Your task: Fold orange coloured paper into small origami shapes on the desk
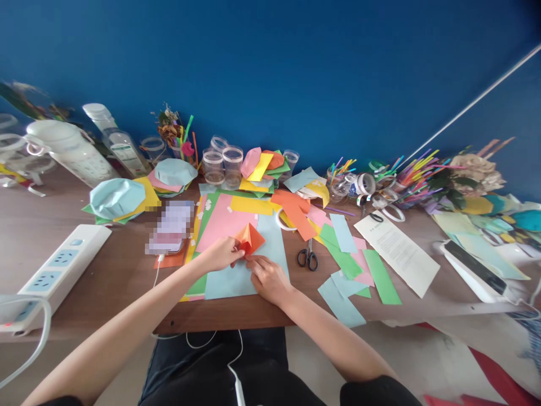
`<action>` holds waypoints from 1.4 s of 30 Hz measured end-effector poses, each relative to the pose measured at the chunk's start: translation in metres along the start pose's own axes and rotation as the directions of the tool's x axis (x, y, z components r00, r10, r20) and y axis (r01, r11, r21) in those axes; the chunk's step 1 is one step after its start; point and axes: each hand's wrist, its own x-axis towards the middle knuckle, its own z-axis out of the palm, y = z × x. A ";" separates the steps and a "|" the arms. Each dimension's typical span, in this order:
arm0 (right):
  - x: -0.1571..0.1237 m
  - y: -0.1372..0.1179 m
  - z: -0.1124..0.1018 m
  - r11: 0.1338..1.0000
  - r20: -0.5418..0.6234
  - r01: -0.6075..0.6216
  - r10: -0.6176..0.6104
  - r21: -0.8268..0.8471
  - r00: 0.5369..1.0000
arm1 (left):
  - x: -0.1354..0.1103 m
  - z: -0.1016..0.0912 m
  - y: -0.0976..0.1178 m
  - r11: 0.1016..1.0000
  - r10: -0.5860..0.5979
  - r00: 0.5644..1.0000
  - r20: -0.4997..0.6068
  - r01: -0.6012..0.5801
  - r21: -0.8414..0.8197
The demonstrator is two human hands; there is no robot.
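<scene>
A folded orange paper piece [250,237] stands partly raised on a light blue sheet [236,276] near the desk's front edge. My left hand [222,254] pinches its left lower edge with closed fingers. My right hand [268,277] presses on its lower right corner, fingers curled together. Pink [220,223], green and yellow sheets lie under and behind the blue one.
Black scissors [308,257] lie just right of my hands. Strips of green, blue and pink paper [350,265] are scattered further right beside a printed sheet [399,254]. A blurred phone [169,228] and a white power strip [54,270] are to the left. Jars, straws and tape rolls line the back.
</scene>
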 end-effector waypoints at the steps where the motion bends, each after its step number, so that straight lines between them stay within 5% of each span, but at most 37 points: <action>1: 0.000 0.000 0.000 1.000 -0.001 0.005 -0.005 -0.005 1.000 | 0.000 0.001 0.000 0.999 -0.005 1.000 -0.024 0.007 0.050; 7: 0.000 -0.002 0.002 0.999 -0.006 0.015 -0.015 -0.037 1.000 | -0.002 0.008 0.000 0.913 0.020 0.977 -0.210 0.068 0.403; 14: 0.001 0.001 -0.007 0.995 -0.111 -0.025 0.036 0.099 0.993 | -0.013 0.002 0.004 0.939 0.061 0.972 -0.228 0.022 0.344; 19: 0.004 0.010 -0.014 0.965 -0.318 -0.200 0.246 0.170 0.916 | -0.019 -0.001 -0.009 0.923 0.273 0.891 -0.362 -0.137 0.359; 27: 0.008 0.009 -0.010 0.977 -0.064 -0.193 0.199 0.090 0.978 | -0.017 0.008 -0.027 0.889 0.383 0.857 -0.345 -0.241 0.390; 42: 0.008 0.006 -0.009 0.984 -0.012 -0.178 0.178 0.020 0.984 | -0.019 0.024 -0.026 0.865 0.445 0.807 -0.388 -0.274 0.421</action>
